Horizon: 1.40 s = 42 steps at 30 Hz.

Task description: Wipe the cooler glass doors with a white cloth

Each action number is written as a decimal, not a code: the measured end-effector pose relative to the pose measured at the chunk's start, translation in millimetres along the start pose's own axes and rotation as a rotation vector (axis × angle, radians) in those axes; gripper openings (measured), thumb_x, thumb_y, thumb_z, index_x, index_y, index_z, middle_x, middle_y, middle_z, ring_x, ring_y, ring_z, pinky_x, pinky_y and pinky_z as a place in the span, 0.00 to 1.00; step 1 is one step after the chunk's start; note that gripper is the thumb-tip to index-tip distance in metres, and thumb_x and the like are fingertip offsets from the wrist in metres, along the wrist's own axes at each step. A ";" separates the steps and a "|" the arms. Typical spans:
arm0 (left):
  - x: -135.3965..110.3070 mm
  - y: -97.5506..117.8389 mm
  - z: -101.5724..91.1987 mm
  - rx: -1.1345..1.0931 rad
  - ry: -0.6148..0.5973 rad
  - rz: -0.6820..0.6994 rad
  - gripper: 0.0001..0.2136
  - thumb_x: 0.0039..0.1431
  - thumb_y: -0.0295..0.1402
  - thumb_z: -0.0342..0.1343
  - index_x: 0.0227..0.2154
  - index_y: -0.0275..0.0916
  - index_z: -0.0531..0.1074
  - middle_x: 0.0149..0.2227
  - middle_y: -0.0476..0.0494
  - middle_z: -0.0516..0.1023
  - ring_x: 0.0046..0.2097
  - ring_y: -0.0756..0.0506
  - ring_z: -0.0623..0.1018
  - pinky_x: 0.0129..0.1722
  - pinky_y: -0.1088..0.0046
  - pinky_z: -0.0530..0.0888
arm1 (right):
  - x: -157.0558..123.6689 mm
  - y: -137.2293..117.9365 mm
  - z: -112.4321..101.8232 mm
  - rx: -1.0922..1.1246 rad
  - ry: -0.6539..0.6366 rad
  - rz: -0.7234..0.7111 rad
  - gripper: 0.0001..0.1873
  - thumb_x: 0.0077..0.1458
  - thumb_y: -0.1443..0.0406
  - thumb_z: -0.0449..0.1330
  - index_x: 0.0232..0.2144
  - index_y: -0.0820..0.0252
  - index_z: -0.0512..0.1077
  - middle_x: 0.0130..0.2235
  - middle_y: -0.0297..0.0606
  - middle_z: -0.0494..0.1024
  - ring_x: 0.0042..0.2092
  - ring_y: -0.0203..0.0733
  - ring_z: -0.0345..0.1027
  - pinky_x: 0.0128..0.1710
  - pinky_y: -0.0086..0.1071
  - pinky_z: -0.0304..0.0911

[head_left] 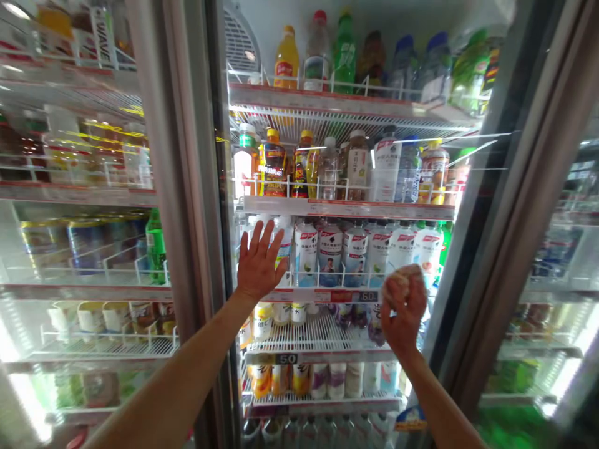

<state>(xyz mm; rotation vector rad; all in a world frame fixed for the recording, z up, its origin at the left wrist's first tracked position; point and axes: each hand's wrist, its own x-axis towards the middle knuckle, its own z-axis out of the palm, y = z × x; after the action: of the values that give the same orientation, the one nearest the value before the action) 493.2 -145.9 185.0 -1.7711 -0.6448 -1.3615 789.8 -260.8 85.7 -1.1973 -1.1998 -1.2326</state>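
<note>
My left hand (259, 260) is raised flat with its fingers spread, in front of a row of white-labelled water bottles (330, 254) on a fridge shelf. It holds nothing and seems to rest on the glass door (322, 330), though the contact is hard to confirm. My right hand (405, 308) is closed around a small pale wrapped item (395, 285), partly hidden by my fingers. That hand is near the shelf's red price strip (322, 296), on the glass side.
Metal door frames (187, 187) divide the refrigerated cabinet into glass-fronted sections. Wire shelves hold several bottled drinks above and below my hands. Neighbouring sections show more drinks and cups (105, 318) at the left and further bottles (556, 249) at the right.
</note>
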 end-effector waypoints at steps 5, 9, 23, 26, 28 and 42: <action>-0.2 -0.4 0.8 -0.024 -0.009 -0.010 0.30 0.59 0.37 0.48 0.63 0.42 0.46 0.65 0.41 0.48 0.66 0.42 0.45 0.64 0.57 0.44 | 1.2 3.1 1.8 -0.014 0.080 0.146 0.31 0.53 0.69 0.53 0.60 0.54 0.56 0.65 0.46 0.46 0.64 0.60 0.42 0.56 0.62 0.49; 0.4 -0.5 0.2 -0.028 -0.011 -0.017 0.30 0.59 0.37 0.49 0.63 0.43 0.46 0.65 0.42 0.48 0.66 0.43 0.45 0.64 0.57 0.44 | -12.5 -45.8 7.6 0.073 -0.161 -0.143 0.27 0.53 0.70 0.54 0.56 0.48 0.62 0.66 0.38 0.46 0.65 0.56 0.41 0.58 0.58 0.49; 1.4 0.0 -2.1 -0.008 0.036 0.013 0.26 0.59 0.35 0.49 0.60 0.38 0.54 0.62 0.35 0.56 0.66 0.42 0.46 0.64 0.56 0.46 | 38.7 -65.1 17.2 0.083 -0.169 -0.275 0.25 0.54 0.69 0.53 0.55 0.52 0.63 0.65 0.39 0.50 0.66 0.54 0.38 0.61 0.55 0.43; 1.6 0.1 -2.4 -0.011 0.047 0.019 0.25 0.59 0.35 0.48 0.59 0.36 0.56 0.61 0.33 0.59 0.66 0.41 0.46 0.63 0.56 0.47 | 42.3 -62.5 16.3 0.083 -0.233 -0.383 0.22 0.54 0.68 0.53 0.52 0.48 0.66 0.63 0.35 0.56 0.65 0.50 0.42 0.62 0.53 0.41; 1.5 0.5 -2.3 -0.011 0.050 0.015 0.25 0.59 0.35 0.48 0.59 0.36 0.56 0.61 0.33 0.59 0.66 0.41 0.46 0.63 0.56 0.48 | 59.0 -37.5 13.9 0.028 -0.099 -0.207 0.23 0.54 0.67 0.53 0.54 0.51 0.65 0.63 0.41 0.55 0.64 0.53 0.44 0.59 0.56 0.45; 2.1 0.5 -2.1 -0.006 0.040 0.018 0.27 0.59 0.36 0.49 0.61 0.38 0.52 0.63 0.35 0.56 0.66 0.42 0.45 0.64 0.56 0.46 | 68.0 -17.4 12.7 -0.012 -0.016 -0.163 0.29 0.53 0.67 0.55 0.58 0.51 0.58 0.62 0.42 0.58 0.64 0.54 0.45 0.59 0.55 0.47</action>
<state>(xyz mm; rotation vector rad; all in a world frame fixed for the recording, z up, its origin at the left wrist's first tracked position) 493.1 -148.0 187.0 -1.7454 -0.6020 -1.3842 771.8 -249.1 153.7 -1.1380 -1.3251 -1.3544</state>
